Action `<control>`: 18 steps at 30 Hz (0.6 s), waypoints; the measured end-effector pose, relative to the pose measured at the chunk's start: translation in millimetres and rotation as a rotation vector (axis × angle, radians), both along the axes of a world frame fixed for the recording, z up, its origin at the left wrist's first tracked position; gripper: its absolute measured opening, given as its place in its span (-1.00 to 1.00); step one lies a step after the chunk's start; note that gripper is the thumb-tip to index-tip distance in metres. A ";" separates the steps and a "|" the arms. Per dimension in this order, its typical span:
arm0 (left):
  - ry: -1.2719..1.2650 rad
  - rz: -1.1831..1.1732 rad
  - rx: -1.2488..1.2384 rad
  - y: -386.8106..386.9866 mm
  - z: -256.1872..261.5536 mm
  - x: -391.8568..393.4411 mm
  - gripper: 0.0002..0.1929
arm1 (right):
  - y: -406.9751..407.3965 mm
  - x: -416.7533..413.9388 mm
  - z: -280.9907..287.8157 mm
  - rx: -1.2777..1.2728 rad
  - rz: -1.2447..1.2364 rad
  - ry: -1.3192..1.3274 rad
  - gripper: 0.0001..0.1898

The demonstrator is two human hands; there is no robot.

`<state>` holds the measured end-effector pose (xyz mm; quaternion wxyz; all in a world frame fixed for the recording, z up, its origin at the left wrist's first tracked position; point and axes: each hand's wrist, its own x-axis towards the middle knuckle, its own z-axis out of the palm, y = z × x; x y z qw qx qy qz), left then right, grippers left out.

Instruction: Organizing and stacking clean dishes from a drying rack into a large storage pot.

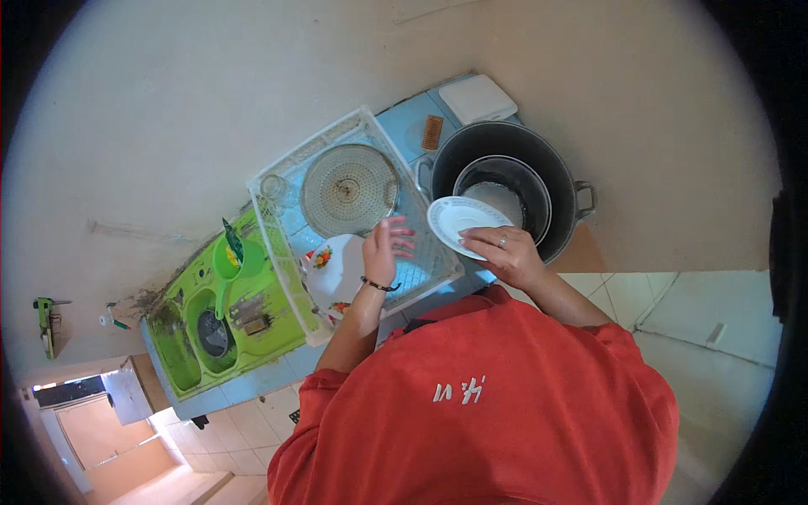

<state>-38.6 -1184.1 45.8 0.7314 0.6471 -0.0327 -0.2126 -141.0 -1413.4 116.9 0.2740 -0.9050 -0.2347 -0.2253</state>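
A small white plate (464, 218) with a grey patterned rim is tilted in my right hand (514, 257), which wears a ring. Under the plate is a dark metal pot (535, 196) that stands inside a larger grey pot (505, 136) with side handles. My left hand (384, 248), its fingers apart and with nothing in them, is over a white plastic crate (429, 278). Inside the crate are a round perforated metal steamer plate (349, 189), a clear glass (274, 187) and a white plate with a fruit or flower print (338, 278), partly hidden by my left forearm.
Left of the crate is a worn green sink unit (278, 331) with a dark round object (213, 331) in one basin. A green dipper (243, 259) stands on it. Behind the pots, a brown brush or sponge (432, 132) and a white lidded container (478, 99) rest on blue tiles.
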 end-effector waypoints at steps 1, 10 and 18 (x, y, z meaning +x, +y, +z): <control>0.087 -0.083 -0.017 -18.5 16.7 -2.4 -0.61 | -11.4 0.2 0.4 -0.067 -0.013 -0.013 -0.61; 0.156 -0.095 0.227 -123.2 -11.4 -17.2 -0.66 | -85.8 51.0 -104.7 -0.557 0.066 0.322 -0.68; -0.489 -0.308 0.890 -158.5 -33.6 -20.7 -0.74 | -87.6 71.0 -192.8 -0.517 0.145 0.297 -0.67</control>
